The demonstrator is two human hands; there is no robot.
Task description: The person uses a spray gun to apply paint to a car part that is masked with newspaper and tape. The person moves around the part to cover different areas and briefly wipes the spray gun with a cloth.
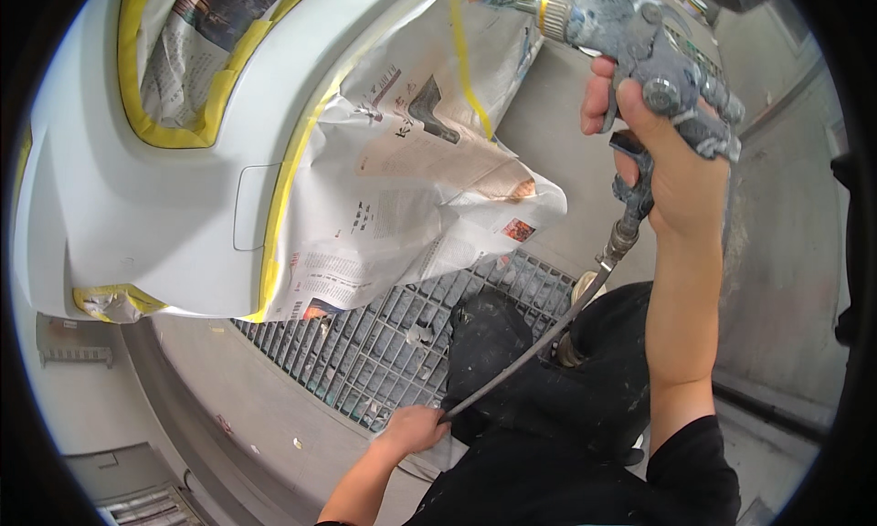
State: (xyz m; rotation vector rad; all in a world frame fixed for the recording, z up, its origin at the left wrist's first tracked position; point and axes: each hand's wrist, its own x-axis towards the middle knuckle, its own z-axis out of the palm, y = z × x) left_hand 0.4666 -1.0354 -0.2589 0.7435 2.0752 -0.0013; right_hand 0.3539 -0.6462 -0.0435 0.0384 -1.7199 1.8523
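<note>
High on the right, my right hand (671,156) grips a paint-crusted spray gun (630,42), its nozzle turned left. Two fingers curl at the front of its trigger. A thin grey air hose (539,343) runs from the gun's handle down to my left hand (416,429), which is closed around it low in the middle. Left of the gun is a pale car bumper or body panel (206,88). Newspaper (402,179) covers the part beside the panel, held along the edge by yellow masking tape (279,225). The gun stands apart from the panel.
A metal floor grating (356,352) with scraps on it lies below the papered part. A grey wall (786,225) rises at the right, with a dark pipe (767,414) along its foot. My knees, in black trousers (585,362), are bent beside the grating.
</note>
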